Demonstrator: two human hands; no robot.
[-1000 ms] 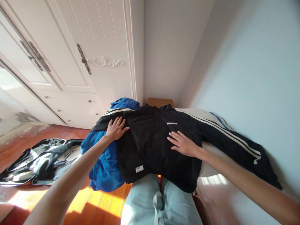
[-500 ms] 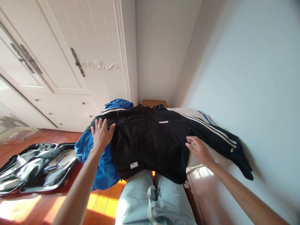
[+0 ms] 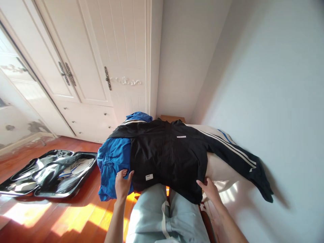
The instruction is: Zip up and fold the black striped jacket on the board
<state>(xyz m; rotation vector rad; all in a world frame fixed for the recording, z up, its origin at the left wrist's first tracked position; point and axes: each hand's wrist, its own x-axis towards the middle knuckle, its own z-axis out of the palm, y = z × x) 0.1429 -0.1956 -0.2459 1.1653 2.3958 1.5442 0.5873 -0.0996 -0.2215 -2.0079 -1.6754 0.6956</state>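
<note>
Head view, black jacket [image 3: 165, 155], striped sleeves [image 3: 226, 151] outspread, left hand [image 3: 123, 185] and right hand [image 3: 211, 193] near hem, grip unclear

Black jacket [image 3: 149, 152]: white lettering [image 3: 181, 136] on chest, right of centre front, reads "WEINGRE". White label [image 3: 149, 177] near bottom edge of same jacket, left of centre front: dark print, too small to read reliably.

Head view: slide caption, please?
Left hand and right hand at lower sides of black jacket lying partly over blue garment.
</note>
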